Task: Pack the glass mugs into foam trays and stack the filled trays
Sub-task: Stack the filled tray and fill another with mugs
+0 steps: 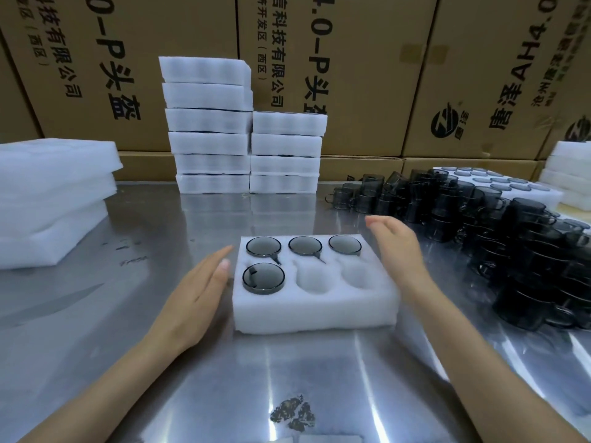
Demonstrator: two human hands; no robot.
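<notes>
Foam tray (315, 310) at table centre holds four glass mugs (263, 278), two pockets empty | left hand (195, 294) flat beside it, right hand (398, 251) open above its right edge, neither gripping | risk: reaching sleeve-side could topple the loose mugs (518, 247) piled right.

Bare forearms, sleeveless, unadorned hands (198, 292)

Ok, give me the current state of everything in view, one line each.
White six-pocket foam tray: four smoked-glass mugs seated, two near pockets empty.
Left hand: open, beside tray's left edge.
Right hand: open, at tray's right edge.
Loose dark glass mugs: piled, unpacked.
Filled white foam trays: stacked in two columns.
</notes>
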